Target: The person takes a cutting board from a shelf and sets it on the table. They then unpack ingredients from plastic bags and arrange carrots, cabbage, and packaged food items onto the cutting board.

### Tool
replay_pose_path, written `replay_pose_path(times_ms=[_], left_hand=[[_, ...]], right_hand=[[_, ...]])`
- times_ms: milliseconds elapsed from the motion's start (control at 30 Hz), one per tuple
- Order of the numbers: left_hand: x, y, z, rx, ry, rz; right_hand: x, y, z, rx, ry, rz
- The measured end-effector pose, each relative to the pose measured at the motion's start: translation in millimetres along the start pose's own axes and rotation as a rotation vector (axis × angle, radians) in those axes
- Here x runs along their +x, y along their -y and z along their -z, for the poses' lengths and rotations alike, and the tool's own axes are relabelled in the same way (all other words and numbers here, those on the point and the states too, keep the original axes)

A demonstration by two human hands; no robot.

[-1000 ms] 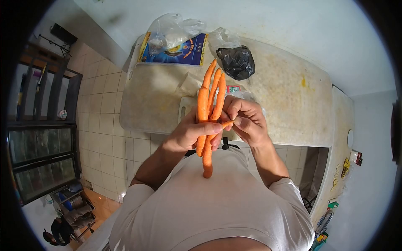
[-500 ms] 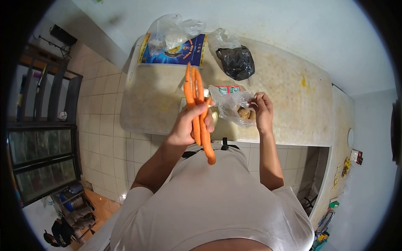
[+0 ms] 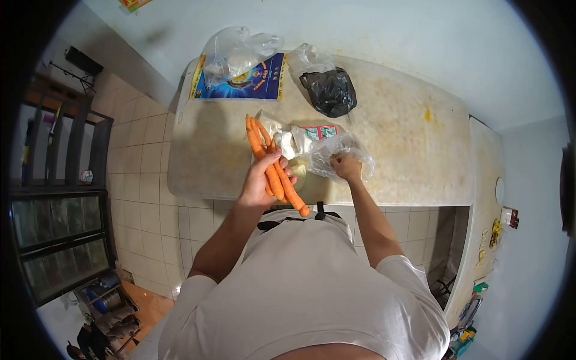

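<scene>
Several long orange carrots (image 3: 275,174) are bunched in my left hand (image 3: 259,183), which is closed around their middles above the table's front edge. They slant, with the thin ends pointing away from me. My right hand (image 3: 347,167) reaches into a crumpled clear plastic bag (image 3: 327,157), fingers curled downward. The plastic and the hand itself hide what those fingers touch. Just beyond the carrots, a white bundle (image 3: 291,143) lies beside a red-and-green printed packet (image 3: 321,132). A pale yellowish-green item (image 3: 298,178) shows partly behind my left hand.
The pale table (image 3: 414,162) stands against the wall. Toward its back are a black plastic bag (image 3: 329,93), a blue printed sheet (image 3: 252,87) and clear plastic (image 3: 231,57) on top. A side counter (image 3: 486,180) runs along the right.
My right hand has gone from pinching the clear bag's edge to inside it, covering the brown potato-like lumps seen before. The carrots have moved lower and left with my left hand.
</scene>
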State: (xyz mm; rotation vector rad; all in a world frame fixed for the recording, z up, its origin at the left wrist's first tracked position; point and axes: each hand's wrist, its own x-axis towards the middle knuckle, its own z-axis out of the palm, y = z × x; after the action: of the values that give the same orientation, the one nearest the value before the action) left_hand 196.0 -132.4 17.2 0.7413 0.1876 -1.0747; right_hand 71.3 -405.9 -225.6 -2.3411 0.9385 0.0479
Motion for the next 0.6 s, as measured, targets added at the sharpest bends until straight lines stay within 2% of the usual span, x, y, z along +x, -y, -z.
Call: replay_pose_path(times_ms=[333,433,533,600], left_hand=[[-5,4,5,-0.039,-0.016,-0.049],[-5,3,5,-0.041,0.000,-0.052],[-4,4,7,-0.044,0.029,-0.057],[-3,5,8,-0.033,0.060,-0.062]], right_hand=[[11,2,-11,0.168,0.176,0.151],[12,6,-12,0.232,0.272,0.063],[8,11,-14,0.173,0.092,0.096],[15,13,-9,-0.027,0.170,0.196]])
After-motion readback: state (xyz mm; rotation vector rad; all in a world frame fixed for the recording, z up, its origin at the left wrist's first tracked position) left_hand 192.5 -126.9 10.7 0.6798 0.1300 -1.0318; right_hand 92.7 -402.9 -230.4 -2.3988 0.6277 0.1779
